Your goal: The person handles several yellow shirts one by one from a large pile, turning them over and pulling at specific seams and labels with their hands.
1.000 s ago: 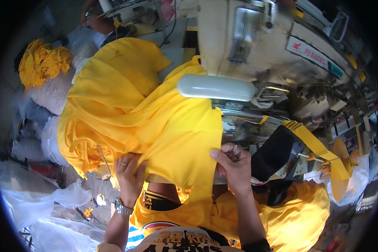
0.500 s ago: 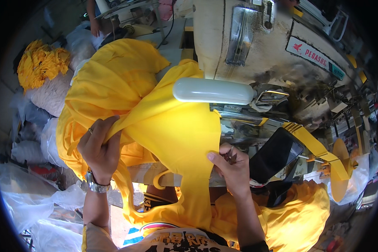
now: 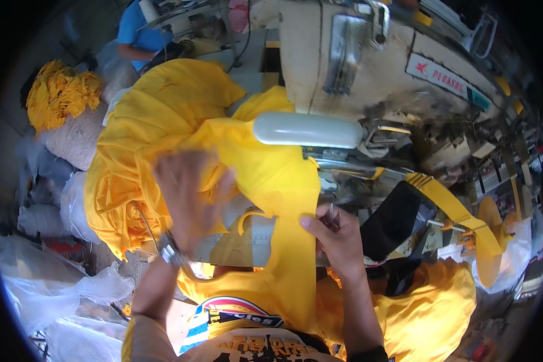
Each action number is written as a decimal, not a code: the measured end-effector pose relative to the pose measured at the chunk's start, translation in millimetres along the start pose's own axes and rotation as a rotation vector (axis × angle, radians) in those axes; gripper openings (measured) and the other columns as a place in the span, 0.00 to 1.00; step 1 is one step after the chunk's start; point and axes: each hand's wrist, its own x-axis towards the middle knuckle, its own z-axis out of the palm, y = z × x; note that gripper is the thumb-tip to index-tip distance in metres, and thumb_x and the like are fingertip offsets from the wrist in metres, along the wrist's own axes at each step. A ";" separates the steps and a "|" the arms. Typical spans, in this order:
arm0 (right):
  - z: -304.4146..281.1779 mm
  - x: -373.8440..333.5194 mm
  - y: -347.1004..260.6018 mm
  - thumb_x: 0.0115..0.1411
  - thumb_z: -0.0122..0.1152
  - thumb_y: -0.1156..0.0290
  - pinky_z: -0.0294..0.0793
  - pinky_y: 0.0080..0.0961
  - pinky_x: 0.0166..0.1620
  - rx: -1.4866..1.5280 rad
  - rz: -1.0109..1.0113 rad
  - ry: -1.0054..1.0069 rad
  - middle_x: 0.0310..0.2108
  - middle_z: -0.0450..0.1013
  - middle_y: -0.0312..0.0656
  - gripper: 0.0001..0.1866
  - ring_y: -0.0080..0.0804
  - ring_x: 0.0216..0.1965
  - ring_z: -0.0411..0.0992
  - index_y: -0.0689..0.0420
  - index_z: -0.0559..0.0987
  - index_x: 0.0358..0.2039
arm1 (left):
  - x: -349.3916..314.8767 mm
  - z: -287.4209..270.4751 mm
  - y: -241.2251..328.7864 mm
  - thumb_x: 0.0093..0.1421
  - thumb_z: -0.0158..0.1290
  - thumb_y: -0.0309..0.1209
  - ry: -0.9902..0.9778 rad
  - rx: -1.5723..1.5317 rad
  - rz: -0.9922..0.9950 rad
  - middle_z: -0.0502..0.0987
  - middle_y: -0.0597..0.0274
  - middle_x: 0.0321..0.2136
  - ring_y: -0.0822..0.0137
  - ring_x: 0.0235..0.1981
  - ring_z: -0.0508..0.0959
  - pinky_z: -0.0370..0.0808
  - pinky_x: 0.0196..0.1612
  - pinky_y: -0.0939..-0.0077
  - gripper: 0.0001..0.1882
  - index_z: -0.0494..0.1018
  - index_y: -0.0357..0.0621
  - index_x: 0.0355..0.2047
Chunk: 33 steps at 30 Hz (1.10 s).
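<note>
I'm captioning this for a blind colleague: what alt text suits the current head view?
A person's right hand pinches yellow fabric at its edge beside a sewing machine, the left hand blurred over more yellow cloth. Someone in blue shows at upper left.

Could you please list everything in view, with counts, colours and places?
Cloth: pieces uncounted, yellow, centre and piled left
Cloth heap: one, yellow, lower right
Scrap heap: one, yellow, upper left
Sewing machine: one, cream, upper right
Tube: one, white, before the machine
Phone: one, black, right
Reel: one, yellow, far right
Plastic bags: several, clear, lower left
Co-worker: one, blue shirt, top left
Watch: one, silver, left wrist
Left hand: one, bare, blurred, over the cloth
Right hand: one, bare, pinching the cloth's edge
</note>
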 end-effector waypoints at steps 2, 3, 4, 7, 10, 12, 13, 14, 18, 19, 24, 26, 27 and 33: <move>5.7 2.2 -3.3 0.58 0.66 0.71 0.55 0.11 0.18 -0.025 0.013 -0.055 0.17 0.68 0.27 0.09 0.07 0.16 0.59 0.61 0.76 0.25 | -68.1 -6.7 35.6 0.46 0.66 0.27 -0.063 -0.423 -0.178 0.74 0.55 0.33 0.55 0.34 0.72 0.67 0.39 0.61 0.22 0.66 0.41 0.38; 7.4 1.7 -2.5 0.58 0.66 0.71 0.55 0.11 0.18 -0.009 0.024 -0.049 0.17 0.68 0.27 0.09 0.07 0.16 0.59 0.61 0.76 0.25 | -89.8 0.2 53.9 0.47 0.67 0.27 -0.065 -0.533 -0.205 0.73 0.56 0.31 0.57 0.33 0.72 0.67 0.37 0.62 0.25 0.62 0.42 0.39; 4.8 1.9 -1.7 0.58 0.66 0.71 0.55 0.11 0.18 0.002 0.028 -0.026 0.17 0.69 0.28 0.09 0.07 0.15 0.60 0.61 0.76 0.26 | -100.0 4.8 73.8 0.51 0.66 0.28 -0.223 -0.565 -0.328 0.71 0.57 0.32 0.64 0.34 0.73 0.69 0.36 0.68 0.24 0.62 0.41 0.40; 2.8 3.1 -4.7 0.57 0.66 0.72 0.56 0.11 0.17 0.026 0.042 -0.004 0.17 0.69 0.29 0.08 0.09 0.15 0.60 0.61 0.77 0.27 | -91.1 13.9 96.3 0.57 0.62 0.28 -0.247 -1.031 -0.837 0.69 0.58 0.35 0.70 0.35 0.72 0.70 0.37 0.76 0.19 0.62 0.41 0.40; 3.6 1.4 -7.8 0.57 0.66 0.73 0.57 0.11 0.17 0.128 0.025 -0.028 0.17 0.70 0.30 0.06 0.10 0.14 0.61 0.61 0.78 0.29 | -55.8 18.2 85.2 0.61 0.55 0.23 -0.083 -1.206 -0.916 0.69 0.60 0.38 0.73 0.36 0.71 0.70 0.38 0.82 0.16 0.64 0.40 0.48; 5.9 1.9 -15.1 0.57 0.65 0.74 0.58 0.11 0.17 0.182 -0.031 -0.036 0.19 0.71 0.31 0.05 0.10 0.14 0.61 0.62 0.79 0.32 | -30.0 16.8 72.1 0.60 0.55 0.22 -0.049 -1.033 -0.763 0.70 0.60 0.37 0.72 0.36 0.71 0.69 0.37 0.82 0.17 0.68 0.40 0.50; 10.9 3.8 -18.8 0.57 0.65 0.75 0.58 0.11 0.17 0.169 -0.053 -0.028 0.19 0.70 0.30 0.05 0.10 0.14 0.61 0.62 0.78 0.32 | -18.8 13.5 64.7 0.59 0.55 0.21 -0.040 -0.951 -0.664 0.70 0.61 0.36 0.72 0.34 0.71 0.69 0.36 0.82 0.17 0.70 0.39 0.49; 16.5 7.9 -23.8 0.57 0.65 0.76 0.58 0.11 0.17 0.156 -0.076 -0.019 0.19 0.70 0.30 0.05 0.10 0.14 0.61 0.62 0.78 0.33 | -12.1 11.1 59.2 0.58 0.55 0.20 -0.032 -0.871 -0.566 0.71 0.62 0.35 0.72 0.33 0.71 0.68 0.35 0.82 0.17 0.73 0.39 0.48; 30.9 11.3 -20.4 0.55 0.65 0.79 0.57 0.11 0.21 -0.161 -0.317 0.192 0.18 0.65 0.27 0.11 0.09 0.18 0.59 0.62 0.75 0.38 | -13.6 17.7 49.6 0.53 0.56 0.18 -0.163 -0.493 -0.432 0.72 0.58 0.29 0.64 0.33 0.71 0.66 0.35 0.74 0.16 0.80 0.47 0.41; 31.0 9.4 -14.7 0.55 0.65 0.80 0.57 0.11 0.22 -0.281 -0.399 0.279 0.18 0.64 0.26 0.12 0.09 0.19 0.58 0.62 0.74 0.39 | -13.3 17.4 52.0 0.53 0.56 0.19 -0.170 -0.381 -0.352 0.73 0.58 0.29 0.63 0.34 0.71 0.65 0.37 0.72 0.16 0.81 0.48 0.41; 20.7 -1.5 9.5 0.56 0.66 0.78 0.60 0.11 0.25 -0.072 -0.205 0.266 0.19 0.67 0.27 0.09 0.09 0.22 0.61 0.63 0.75 0.36 | -16.7 19.5 49.0 0.53 0.57 0.26 -0.171 -0.168 -0.205 0.73 0.57 0.37 0.58 0.39 0.69 0.61 0.45 0.66 0.15 0.81 0.52 0.42; 17.5 -6.5 5.9 0.57 0.66 0.77 0.61 0.10 0.26 0.065 -0.009 0.152 0.21 0.71 0.29 0.06 0.09 0.23 0.62 0.64 0.76 0.33 | -18.5 19.8 42.1 0.54 0.56 0.27 -0.180 -0.209 -0.224 0.72 0.57 0.40 0.59 0.41 0.68 0.61 0.47 0.66 0.15 0.81 0.52 0.42; 16.1 -6.6 9.3 0.57 0.66 0.77 0.62 0.09 0.27 0.076 -0.027 0.145 0.22 0.72 0.29 0.06 0.09 0.23 0.63 0.64 0.77 0.31 | -17.2 18.6 37.5 0.54 0.56 0.27 -0.207 -0.233 -0.244 0.72 0.58 0.41 0.59 0.42 0.68 0.60 0.49 0.65 0.15 0.81 0.52 0.42; 12.2 -4.9 5.4 0.57 0.67 0.75 0.62 0.10 0.25 0.075 -0.076 0.148 0.22 0.72 0.29 0.07 0.09 0.21 0.63 0.64 0.77 0.27 | -19.5 23.0 28.0 0.52 0.60 0.29 -0.074 -0.265 -0.234 0.72 0.56 0.43 0.58 0.45 0.69 0.64 0.51 0.63 0.11 0.80 0.46 0.38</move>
